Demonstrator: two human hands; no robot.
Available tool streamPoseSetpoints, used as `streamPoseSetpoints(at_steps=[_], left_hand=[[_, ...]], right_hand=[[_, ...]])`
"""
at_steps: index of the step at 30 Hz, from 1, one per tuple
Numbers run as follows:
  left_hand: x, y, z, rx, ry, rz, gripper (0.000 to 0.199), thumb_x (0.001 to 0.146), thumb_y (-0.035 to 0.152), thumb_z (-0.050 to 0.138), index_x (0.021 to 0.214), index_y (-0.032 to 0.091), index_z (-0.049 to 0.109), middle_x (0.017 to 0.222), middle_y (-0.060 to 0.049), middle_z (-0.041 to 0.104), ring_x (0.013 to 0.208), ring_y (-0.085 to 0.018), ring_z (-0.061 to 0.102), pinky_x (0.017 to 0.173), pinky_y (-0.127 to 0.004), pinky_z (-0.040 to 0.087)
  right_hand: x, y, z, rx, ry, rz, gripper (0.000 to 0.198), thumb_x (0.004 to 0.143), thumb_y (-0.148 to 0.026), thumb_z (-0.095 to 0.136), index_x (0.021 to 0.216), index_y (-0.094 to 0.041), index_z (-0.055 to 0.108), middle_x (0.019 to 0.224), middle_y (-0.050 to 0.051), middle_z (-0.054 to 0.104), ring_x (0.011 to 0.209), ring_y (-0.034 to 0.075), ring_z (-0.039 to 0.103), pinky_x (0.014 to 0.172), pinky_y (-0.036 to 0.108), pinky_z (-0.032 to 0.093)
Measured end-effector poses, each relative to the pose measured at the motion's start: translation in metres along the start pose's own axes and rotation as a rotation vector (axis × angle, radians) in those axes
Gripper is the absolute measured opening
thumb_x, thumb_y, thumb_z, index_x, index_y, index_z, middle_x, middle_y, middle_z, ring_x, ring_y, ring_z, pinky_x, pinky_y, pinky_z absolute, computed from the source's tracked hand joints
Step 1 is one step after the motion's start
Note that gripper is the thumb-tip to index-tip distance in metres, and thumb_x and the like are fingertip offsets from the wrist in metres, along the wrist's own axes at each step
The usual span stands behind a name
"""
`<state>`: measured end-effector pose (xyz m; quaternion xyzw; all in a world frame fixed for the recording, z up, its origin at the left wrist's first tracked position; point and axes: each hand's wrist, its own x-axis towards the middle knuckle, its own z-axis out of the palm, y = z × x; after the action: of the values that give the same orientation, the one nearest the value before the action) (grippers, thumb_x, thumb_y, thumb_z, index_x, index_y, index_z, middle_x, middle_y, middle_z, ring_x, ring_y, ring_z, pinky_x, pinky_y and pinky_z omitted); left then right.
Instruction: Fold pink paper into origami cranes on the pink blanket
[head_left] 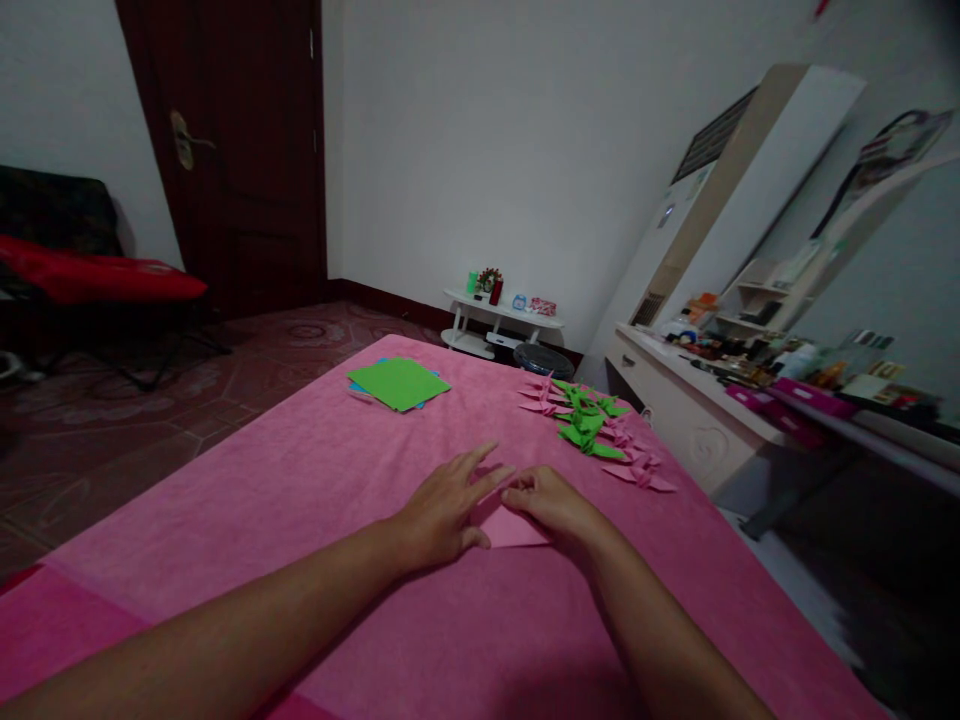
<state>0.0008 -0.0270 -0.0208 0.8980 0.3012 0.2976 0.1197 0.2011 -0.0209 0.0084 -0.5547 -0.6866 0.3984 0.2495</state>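
A folded sheet of pink paper (pixel 511 530) lies on the pink cloth between my two hands. My left hand (pixel 446 508) rests at its left side with the fingers spread, the thumb at the paper's lower left edge. From the right, my right hand (pixel 551 500) pinches the paper's upper part between thumb and bent fingers, partly covering it. Folded paper cranes lie beyond to the right, among them a green crane (pixel 589 436) and a pink crane (pixel 641 472). Farther off to the left sits a stack of square paper, a green sheet (pixel 401 383) on top and blue showing beneath.
The pink cloth (pixel 300 480) covers the table-like surface. A white dresser (pixel 675 400) crowded with bottles stands along the right. Behind the far edge are a low white shelf (pixel 502 312) and a dark round lid (pixel 544 358). A red folding chair (pixel 97 275) stands left.
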Motion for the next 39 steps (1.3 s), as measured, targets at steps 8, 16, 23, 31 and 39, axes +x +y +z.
streamPoseSetpoints(at_steps=[8,16,23,31,39], left_hand=[[-0.001,0.003,-0.001,-0.035,0.106,-0.036,0.104,0.059,0.055,0.072,0.143,0.032,0.016,0.15,-0.013,0.015,0.131,-0.034,0.027,0.101,-0.05,0.03],[0.011,-0.002,0.001,-0.556,0.399,-0.482,0.062,0.071,0.048,0.065,0.118,0.014,0.047,0.092,-0.008,0.062,0.072,-0.016,0.059,0.065,-0.029,0.047],[0.015,0.005,0.005,-0.845,0.323,-0.516,0.036,0.058,0.04,0.076,0.068,0.01,0.059,0.057,0.001,0.056,0.049,-0.008,0.046,0.047,-0.019,0.035],[0.013,0.014,-0.003,-0.87,0.398,-0.495,0.035,0.07,0.042,0.067,0.057,0.011,0.059,0.05,0.001,0.055,0.045,-0.008,0.046,0.043,-0.018,0.031],[0.01,0.014,-0.006,-0.841,0.256,-0.561,0.054,0.083,0.053,0.045,0.051,0.012,0.058,0.04,-0.003,0.054,0.032,-0.008,0.045,0.037,-0.019,0.031]], right_hand=[[-0.005,0.0,0.001,0.329,-0.147,0.107,0.018,0.055,-0.026,0.074,0.059,-0.012,0.063,0.05,-0.002,0.057,0.044,0.008,0.043,0.045,0.021,0.025],[-0.002,0.001,0.009,0.71,0.282,-0.026,0.027,0.053,-0.03,0.078,0.055,-0.014,0.057,0.052,-0.002,0.059,0.047,0.01,0.048,0.049,0.022,0.034],[-0.003,-0.008,0.042,0.752,0.435,-0.154,0.029,0.061,-0.039,0.073,0.059,-0.017,0.055,0.053,-0.003,0.054,0.049,0.01,0.043,0.046,0.022,0.029],[-0.007,-0.007,0.055,0.788,0.427,-0.178,0.029,0.067,-0.03,0.07,0.058,-0.018,0.046,0.053,-0.006,0.042,0.049,0.008,0.034,0.047,0.022,0.024],[-0.006,-0.005,0.054,0.805,0.41,-0.185,0.028,0.068,-0.028,0.07,0.057,-0.018,0.046,0.053,-0.006,0.041,0.049,0.008,0.034,0.048,0.022,0.025]])
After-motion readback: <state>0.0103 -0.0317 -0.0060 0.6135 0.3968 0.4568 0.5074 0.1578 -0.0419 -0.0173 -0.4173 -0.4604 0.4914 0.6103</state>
